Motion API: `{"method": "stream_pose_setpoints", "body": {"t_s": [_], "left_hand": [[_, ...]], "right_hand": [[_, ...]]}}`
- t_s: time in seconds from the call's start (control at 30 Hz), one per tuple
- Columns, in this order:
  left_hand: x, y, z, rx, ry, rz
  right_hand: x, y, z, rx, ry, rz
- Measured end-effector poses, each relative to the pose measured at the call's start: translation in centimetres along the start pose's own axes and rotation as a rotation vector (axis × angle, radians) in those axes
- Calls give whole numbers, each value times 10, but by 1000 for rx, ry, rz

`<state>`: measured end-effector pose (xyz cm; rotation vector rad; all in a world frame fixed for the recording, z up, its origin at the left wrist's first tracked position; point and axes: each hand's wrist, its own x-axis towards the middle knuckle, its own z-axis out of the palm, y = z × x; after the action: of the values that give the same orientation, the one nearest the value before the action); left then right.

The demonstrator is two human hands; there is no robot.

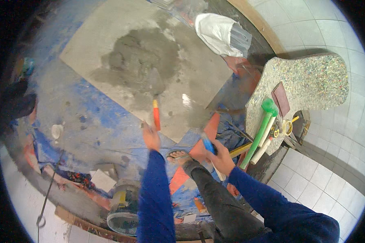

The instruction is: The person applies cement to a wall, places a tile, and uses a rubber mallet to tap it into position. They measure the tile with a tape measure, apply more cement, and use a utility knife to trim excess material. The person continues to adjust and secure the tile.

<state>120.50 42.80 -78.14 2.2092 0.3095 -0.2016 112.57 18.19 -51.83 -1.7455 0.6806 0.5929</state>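
A pale board (pixel 83 50) lies on blue sheeting, with a spread of wet grey mortar (pixel 127 54) on it. A trowel (pixel 156 115) with an orange and yellow handle rests there, its blade in the mortar. My left hand (pixel 151 137) is beside the lower end of that handle, at the board's near edge. Blur hides whether its fingers grip anything. My right hand (pixel 222 158) is closed around a blue-handled tool (pixel 208 144), whose kind I cannot make out. A pale stick-like part (pixel 220 173) shows below that hand.
A bucket (pixel 123 216) stands at the lower left, near loose tile pieces (pixel 103 180). On the right, a speckled foam sheet (pixel 312 81) bears a green tube (pixel 257 139), a tape roll (pixel 287 127) and a dark red pad (pixel 281 99). A white bag (pixel 215 34) lies beyond.
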Motion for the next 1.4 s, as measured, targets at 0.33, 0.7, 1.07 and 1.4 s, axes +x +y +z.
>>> {"method": "stream_pose_setpoints", "body": {"t_s": [0.33,0.7,1.07,1.4], "left_hand": [[-592,127,-317,345,-545,-706],[-1065,298,-327,59,1454,-846],[-1429,599,-252,1451,2327,-1386],[-1461,674,-149,1909,1476,-1711]], "right_hand": [[-183,-45,40,-770,-666,-211],[-628,13,129,-1031,-1685,-1097],[-1045,104,106,-718,-2148,-2022],[-1143,146,65,-747,-1965,-2357]]}}
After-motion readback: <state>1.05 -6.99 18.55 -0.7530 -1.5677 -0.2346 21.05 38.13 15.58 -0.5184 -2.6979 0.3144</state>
